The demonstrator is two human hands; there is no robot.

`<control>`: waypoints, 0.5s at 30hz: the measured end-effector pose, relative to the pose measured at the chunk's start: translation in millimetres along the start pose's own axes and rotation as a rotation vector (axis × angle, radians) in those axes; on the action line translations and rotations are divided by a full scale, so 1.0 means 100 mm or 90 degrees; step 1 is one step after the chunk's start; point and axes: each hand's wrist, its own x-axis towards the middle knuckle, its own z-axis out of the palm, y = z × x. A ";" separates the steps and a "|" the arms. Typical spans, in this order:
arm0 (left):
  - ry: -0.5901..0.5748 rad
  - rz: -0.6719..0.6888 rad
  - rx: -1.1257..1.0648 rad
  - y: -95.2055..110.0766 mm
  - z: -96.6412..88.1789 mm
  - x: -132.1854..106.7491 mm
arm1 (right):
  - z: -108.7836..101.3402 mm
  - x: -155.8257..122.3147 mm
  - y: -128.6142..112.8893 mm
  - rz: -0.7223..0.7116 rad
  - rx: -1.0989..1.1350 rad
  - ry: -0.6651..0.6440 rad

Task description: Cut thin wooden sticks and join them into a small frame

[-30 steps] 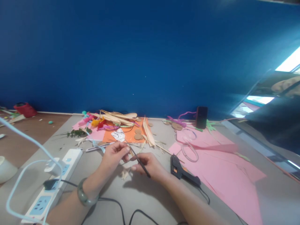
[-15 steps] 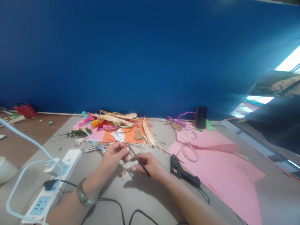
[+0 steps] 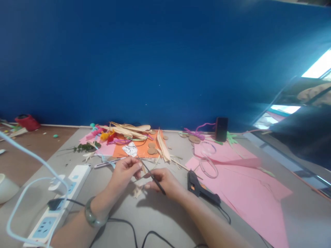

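Note:
My left hand [image 3: 124, 172] and my right hand [image 3: 165, 181] meet over the grey table [image 3: 155, 213], just in front of me. The right hand's fingers are closed round a thin black stick-like tool [image 3: 152, 176] that slants up to the left. Pinched in the left hand's fingertips is a thin pale straw strip [image 3: 143, 169], right at the tool's upper end. A green bangle [image 3: 92, 213] sits on my left wrist. Small straw scraps [image 3: 137, 191] lie on the table under the hands.
A black glue gun [image 3: 200, 187] lies right of my right hand, its cord trailing toward me. Pink paper sheets [image 3: 245, 186] cover the right side. A white power strip [image 3: 59, 199] with cables lies left. Orange paper [image 3: 141, 146], straw pieces, cardboard discs and pipe cleaners lie behind.

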 end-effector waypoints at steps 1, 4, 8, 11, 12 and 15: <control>0.000 -0.001 -0.001 0.00 0.00 0.00 | 0.00 0.00 0.00 0.002 0.001 -0.001; -0.001 -0.002 -0.001 0.00 0.00 0.00 | -0.02 0.00 -0.01 0.013 0.008 -0.006; 0.000 -0.003 0.002 0.01 0.00 -0.01 | -0.05 0.00 -0.03 0.025 -0.008 -0.018; -0.001 -0.001 0.004 0.02 0.00 -0.01 | -0.06 -0.01 -0.06 0.027 -0.027 -0.018; -0.001 0.000 0.005 0.02 0.00 -0.01 | -0.06 -0.01 -0.06 0.028 -0.033 -0.015; 0.000 -0.001 0.003 0.01 0.01 0.00 | -0.05 -0.01 -0.06 0.029 -0.040 -0.002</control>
